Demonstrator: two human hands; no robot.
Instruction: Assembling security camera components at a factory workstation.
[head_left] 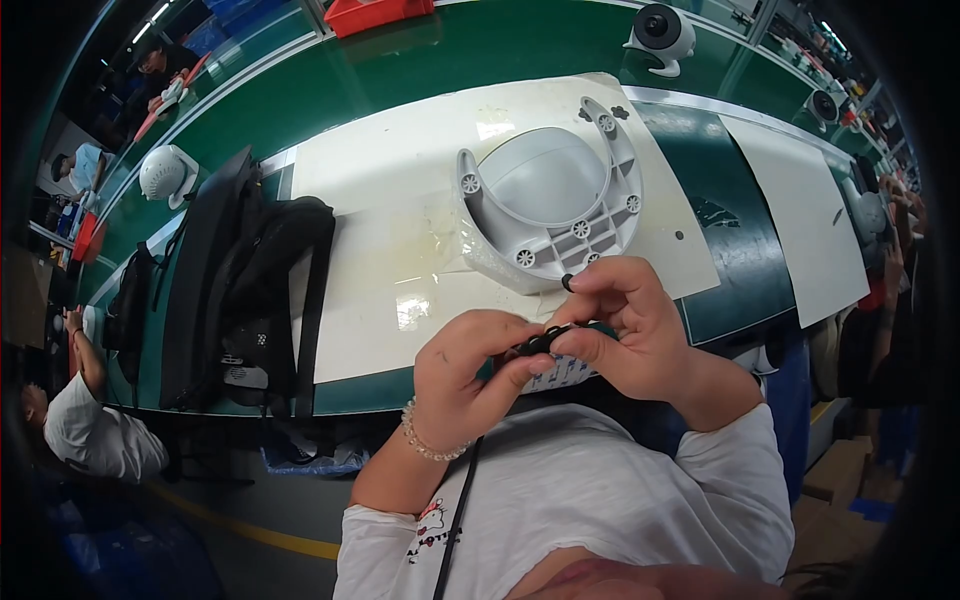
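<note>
The left hand (470,375) and the right hand (630,325) meet just above the table's near edge, fingertips pressed together on a strip of small black parts (540,343), and the right hand's raised fingers also pinch a small black ring (568,283). Under the hands shows a pale label (560,373) with dark print, and just beyond them a grey horseshoe-shaped plastic housing (550,195) lies in a clear plastic wrapper (480,255) on a white mat (400,180). On the green table (480,50), a black backpack (260,290) lies to the left, a red bin (375,14) at the far edge.
</note>
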